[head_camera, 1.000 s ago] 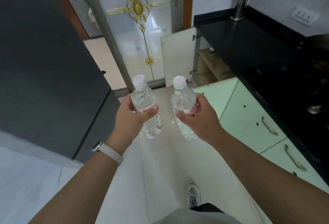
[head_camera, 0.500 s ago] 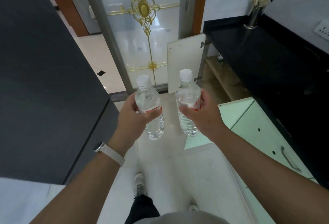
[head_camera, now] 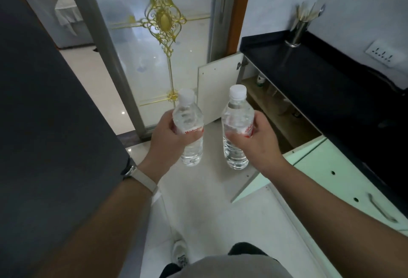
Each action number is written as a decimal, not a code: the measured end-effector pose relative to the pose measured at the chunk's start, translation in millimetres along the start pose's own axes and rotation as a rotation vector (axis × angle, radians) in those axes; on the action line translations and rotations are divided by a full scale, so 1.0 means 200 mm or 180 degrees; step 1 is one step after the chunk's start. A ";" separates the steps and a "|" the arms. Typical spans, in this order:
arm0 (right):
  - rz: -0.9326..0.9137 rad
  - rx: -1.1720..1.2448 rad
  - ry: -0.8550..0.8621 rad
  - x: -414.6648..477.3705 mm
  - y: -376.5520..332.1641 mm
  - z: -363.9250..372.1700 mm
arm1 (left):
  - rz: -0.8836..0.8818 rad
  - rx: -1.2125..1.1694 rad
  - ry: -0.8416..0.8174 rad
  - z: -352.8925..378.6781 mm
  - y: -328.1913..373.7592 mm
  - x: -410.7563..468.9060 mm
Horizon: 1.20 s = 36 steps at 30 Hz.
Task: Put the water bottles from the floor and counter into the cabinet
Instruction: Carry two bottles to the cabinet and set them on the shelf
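My left hand grips a clear water bottle with a white cap and a red label, held upright in front of me. My right hand grips a second, matching water bottle, also upright, a little to the right. Beyond the bottles, the cabinet under the black counter stands open, showing a wooden shelf with a small item at the back. Its white door is swung out to the left, and a pale green door hangs open below my right hand.
A tall dark fridge fills the left side. A glass sliding door with gold ornament stands ahead. A metal utensil holder sits at the counter's far end. Pale green cabinet fronts with a handle run along the right. My shoe is on the white floor.
I have walked forward toward the open cabinet. Both bottles stay gripped and upright in my hands, and the cabinet opening and counter end now sit closer and larger in view.
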State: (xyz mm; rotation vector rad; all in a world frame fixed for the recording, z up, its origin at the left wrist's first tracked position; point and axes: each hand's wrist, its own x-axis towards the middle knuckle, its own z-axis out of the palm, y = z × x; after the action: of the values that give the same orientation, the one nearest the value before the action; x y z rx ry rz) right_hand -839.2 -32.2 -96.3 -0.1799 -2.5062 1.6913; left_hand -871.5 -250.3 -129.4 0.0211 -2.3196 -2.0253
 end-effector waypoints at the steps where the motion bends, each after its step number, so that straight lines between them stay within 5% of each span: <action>1: 0.0006 -0.0035 0.0028 0.02 -0.01 0.02 | 0.0020 -0.0017 -0.0041 -0.01 0.00 0.04; 17: 0.0565 0.0143 0.0531 0.67 0.25 0.05 | -0.0375 0.0164 -0.0678 0.21 -0.19 0.82; 36: 0.1270 0.0425 0.1311 1.68 0.55 -0.36 | -0.0286 0.0917 -0.1659 1.06 -0.10 1.98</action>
State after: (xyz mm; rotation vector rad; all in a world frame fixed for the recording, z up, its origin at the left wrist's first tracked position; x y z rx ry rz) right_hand -1155.9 129.2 -162.1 -0.9626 -2.1405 1.7194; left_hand -1279.7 -63.0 -163.0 -0.4478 -2.9516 -1.8863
